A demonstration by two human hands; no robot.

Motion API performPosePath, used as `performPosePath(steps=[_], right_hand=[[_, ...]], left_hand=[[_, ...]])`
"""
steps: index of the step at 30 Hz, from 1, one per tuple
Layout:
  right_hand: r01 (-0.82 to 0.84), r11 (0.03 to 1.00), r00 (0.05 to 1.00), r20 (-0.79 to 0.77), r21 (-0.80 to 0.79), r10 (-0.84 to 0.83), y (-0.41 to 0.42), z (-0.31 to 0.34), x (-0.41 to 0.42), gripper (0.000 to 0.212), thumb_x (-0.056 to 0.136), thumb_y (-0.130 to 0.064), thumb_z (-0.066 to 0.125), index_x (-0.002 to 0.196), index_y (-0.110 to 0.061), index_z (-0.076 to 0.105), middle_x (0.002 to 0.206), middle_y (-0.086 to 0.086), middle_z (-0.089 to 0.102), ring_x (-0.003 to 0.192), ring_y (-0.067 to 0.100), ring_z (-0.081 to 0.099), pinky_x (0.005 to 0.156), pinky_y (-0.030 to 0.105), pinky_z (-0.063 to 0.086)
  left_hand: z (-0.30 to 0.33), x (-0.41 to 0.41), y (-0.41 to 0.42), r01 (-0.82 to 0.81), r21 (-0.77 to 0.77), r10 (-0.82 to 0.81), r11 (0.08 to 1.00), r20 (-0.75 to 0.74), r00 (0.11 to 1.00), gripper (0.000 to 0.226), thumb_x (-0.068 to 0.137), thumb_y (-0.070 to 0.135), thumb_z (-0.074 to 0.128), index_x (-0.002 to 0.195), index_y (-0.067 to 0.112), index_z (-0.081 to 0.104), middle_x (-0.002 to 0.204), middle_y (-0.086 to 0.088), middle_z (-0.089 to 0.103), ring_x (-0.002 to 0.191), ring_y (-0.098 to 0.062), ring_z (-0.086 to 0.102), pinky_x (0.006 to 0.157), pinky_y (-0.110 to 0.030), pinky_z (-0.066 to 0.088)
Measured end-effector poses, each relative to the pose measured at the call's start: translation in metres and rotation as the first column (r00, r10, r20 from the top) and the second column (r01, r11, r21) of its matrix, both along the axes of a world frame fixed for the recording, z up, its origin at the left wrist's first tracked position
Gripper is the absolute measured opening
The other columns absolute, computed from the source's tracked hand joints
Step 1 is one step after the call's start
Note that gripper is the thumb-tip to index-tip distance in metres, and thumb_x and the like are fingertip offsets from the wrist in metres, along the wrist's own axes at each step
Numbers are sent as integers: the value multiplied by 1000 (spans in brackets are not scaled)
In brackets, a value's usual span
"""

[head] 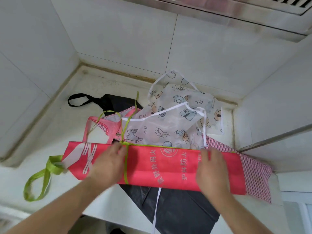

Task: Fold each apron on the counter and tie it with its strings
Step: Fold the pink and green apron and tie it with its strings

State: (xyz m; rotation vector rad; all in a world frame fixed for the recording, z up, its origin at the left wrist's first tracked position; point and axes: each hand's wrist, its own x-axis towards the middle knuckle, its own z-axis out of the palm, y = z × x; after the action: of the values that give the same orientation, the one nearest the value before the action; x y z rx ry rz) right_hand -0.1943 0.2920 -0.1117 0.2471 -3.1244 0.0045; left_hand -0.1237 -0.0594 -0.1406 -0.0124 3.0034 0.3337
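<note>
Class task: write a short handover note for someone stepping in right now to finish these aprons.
Left hand and right hand: both lie on the folded red apron, fingers blurred, grip unclear.
Red apron: folded into a long strip at the counter edge, a green string across it; no knot is visible.
Left: finish folding and tying it, then the cartoon-print apron, pink checked apron and black apron, all unfolded.

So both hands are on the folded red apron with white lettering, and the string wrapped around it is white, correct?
Not quite. Both the left hand and the right hand do rest on the folded red apron with white lettering, but the thin string wrapped around it is lime green, not white. The head view shows it crossing the apron beside the left hand.
</note>
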Motion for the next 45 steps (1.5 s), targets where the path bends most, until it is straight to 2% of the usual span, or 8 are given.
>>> performPosePath(steps=[5, 8, 11, 16, 20, 27, 33, 45], right_hand=[[-128, 987, 929, 336, -94, 153, -45, -48, 62, 73, 97, -58, 46, 162, -49, 14, 169, 0, 16, 156, 29, 17, 121, 65, 26], [-14, 1000, 896, 443, -21, 22, -21, -65, 58, 83, 97, -74, 33, 153, -57, -25, 168, -17, -28, 157, 19, -24, 120, 74, 6], [52, 998, 890, 451, 42, -66, -7, -60, 51, 91, 92, -81, 32, 154, -53, -27, 168, -12, -28, 156, 19, -26, 118, 76, 16], [50, 999, 929, 367, 4, -48, -20, -54, 39, 93, 89, -71, 49, 163, -45, -1, 171, 4, 0, 158, 31, -2, 120, 70, 21], [-6, 999, 925, 380, -44, 22, -46, -64, 32, 84, 96, -66, 43, 160, -53, -10, 173, -1, -12, 159, 31, -11, 123, 70, 11], [26, 999, 917, 399, -41, -7, -39, -66, 10, 74, 100, -69, 28, 155, -57, -21, 169, -9, -29, 158, 26, -22, 121, 74, 8], [93, 994, 923, 370, 48, -105, 14, -75, 5, 69, 97, -71, 6, 152, -53, -31, 170, -12, -27, 157, 26, -27, 121, 75, 4], [213, 975, 896, 387, 61, -220, 37, -70, 4, 77, 94, -76, 13, 155, -50, -27, 170, -8, -21, 159, 27, -17, 118, 76, 8]], left_hand=[[-39, 31, 57, 87, 65, -98, 994, 207, 973, 62, 93, 57, 45, 152, 37, 41, 154, -3, 42, 140, -32, 47, 108, -64, 45], [-53, 27, 29, -59, -26, 65, 998, 286, 956, 84, 91, 85, 26, 160, 53, -10, 173, 7, -5, 161, -33, -4, 116, -74, -4], [-46, 23, -1, -94, -81, 117, 992, 364, 924, 91, 85, 94, 17, 149, 55, -34, 166, 16, -34, 155, -31, -31, 115, -75, -12], [-37, 21, -8, -151, -57, 162, 987, 345, 925, 102, 81, 93, 31, 162, 46, -10, 173, 2, -16, 159, -35, -17, 117, -73, -11], [-37, 20, 30, -55, -25, 59, 998, 244, 968, 77, 88, 59, 44, 159, 30, 35, 165, -5, 24, 152, -39, 30, 114, -77, 26], [-70, 7, 44, -63, -88, 84, 994, 258, 962, 78, 97, 78, 25, 165, 42, 9, 174, -2, 13, 159, -40, 10, 113, -81, 16], [-66, -5, 0, -121, -111, 145, 986, 235, 961, 86, 89, 88, 10, 152, 49, -33, 165, 8, -38, 153, -36, -33, 114, -79, -9], [-71, 5, -39, -190, -111, 207, 975, 177, 962, 87, 86, 89, 11, 159, 50, -16, 173, 13, -11, 160, -29, -14, 117, -76, 1]])
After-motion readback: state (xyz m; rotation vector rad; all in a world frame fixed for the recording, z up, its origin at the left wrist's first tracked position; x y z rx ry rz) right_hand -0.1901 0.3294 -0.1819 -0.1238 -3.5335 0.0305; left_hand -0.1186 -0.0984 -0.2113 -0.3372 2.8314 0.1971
